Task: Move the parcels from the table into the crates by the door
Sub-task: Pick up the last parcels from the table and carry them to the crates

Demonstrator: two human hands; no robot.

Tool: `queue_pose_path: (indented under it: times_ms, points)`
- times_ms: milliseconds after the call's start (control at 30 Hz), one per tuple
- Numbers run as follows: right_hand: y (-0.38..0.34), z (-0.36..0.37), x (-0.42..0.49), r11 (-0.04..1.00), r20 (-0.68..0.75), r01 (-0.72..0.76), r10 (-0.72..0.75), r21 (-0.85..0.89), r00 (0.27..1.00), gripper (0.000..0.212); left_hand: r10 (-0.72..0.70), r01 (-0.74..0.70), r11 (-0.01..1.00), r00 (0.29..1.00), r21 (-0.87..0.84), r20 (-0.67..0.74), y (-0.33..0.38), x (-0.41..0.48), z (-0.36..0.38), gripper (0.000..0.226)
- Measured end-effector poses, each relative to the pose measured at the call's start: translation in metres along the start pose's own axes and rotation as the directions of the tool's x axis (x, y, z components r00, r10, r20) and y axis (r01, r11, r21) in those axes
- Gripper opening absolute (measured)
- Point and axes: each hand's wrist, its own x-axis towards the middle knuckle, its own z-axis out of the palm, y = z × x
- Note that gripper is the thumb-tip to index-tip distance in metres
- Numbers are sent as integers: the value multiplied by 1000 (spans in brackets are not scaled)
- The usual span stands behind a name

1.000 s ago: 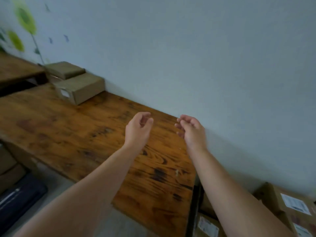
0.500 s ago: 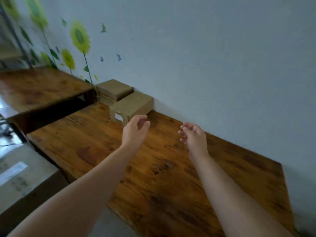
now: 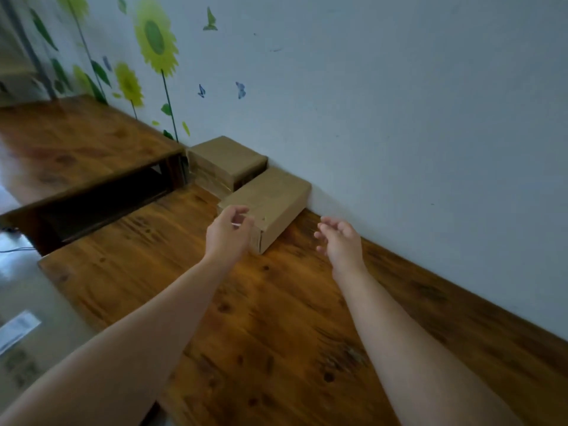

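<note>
Two brown cardboard parcels rest on the wooden table [image 3: 276, 318] against the pale wall. The nearer parcel [image 3: 273, 201] lies lengthwise towards me. Behind it, in the corner, stands the farther parcel [image 3: 224, 161]. My left hand [image 3: 229, 233] hovers right in front of the nearer parcel's front-left corner, fingers curled and apart, holding nothing. To the right of that parcel my right hand [image 3: 339, 241] hangs above the table, a short gap away from the box, fingers spread and empty. No crate is in view.
A second, higher wooden tabletop [image 3: 76, 149] adjoins at the left, with a dark gap beneath it. Sunflower and butterfly stickers [image 3: 155, 41] decorate the wall. A large blurred carton with a white label [image 3: 27, 327] sits at the lower left beside the table edge.
The view has swung left along the table, so the parcels now lie just ahead of my hands. Both hands have reached closer to the nearer parcel; the cartons at the lower right left the view.
</note>
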Motion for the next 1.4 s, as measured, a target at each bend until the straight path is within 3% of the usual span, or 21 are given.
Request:
queue_pose_path:
  times_ms: [133, 367, 500, 600, 733, 1033, 1167, 1400]
  points:
    - [16, 57, 37, 997, -62, -68, 66, -22, 996, 17, 18, -20, 998, 999, 55, 42, -34, 68, -12, 28]
    - [61, 146, 88, 925, -187, -354, 327, -135, 926, 54, -70, 39, 988, 976, 149, 207, -92, 176, -24, 51]
    - [79, 165, 108, 869, -222, -477, 443, -133, 869, 71, -201, 140, 973, 906, 182, 373, -119, 207, -15, 63]
    - [87, 172, 114, 839, -219, -528, 495, -131, 841, 68, -308, 241, 950, 831, 199, 463, -132, 217, -6, 68]
    - [93, 181, 115, 845, -212, -519, 488, -130, 847, 54, -350, 280, 937, 753, 210, 557, -140, 218, 3, 55]
    - [79, 178, 83, 852, -302, -508, 454, -129, 838, 53, -289, 300, 950, 728, 90, 622, -123, 202, -19, 44]
    - [64, 169, 54, 886, -311, -461, 426, -44, 849, 55, -264, 366, 930, 739, -40, 620, -103, 180, -35, 33]
    - [21, 145, -14, 952, -276, -292, 307, 94, 911, 68, -155, 296, 943, 796, -154, 585, -54, 122, -67, 34]
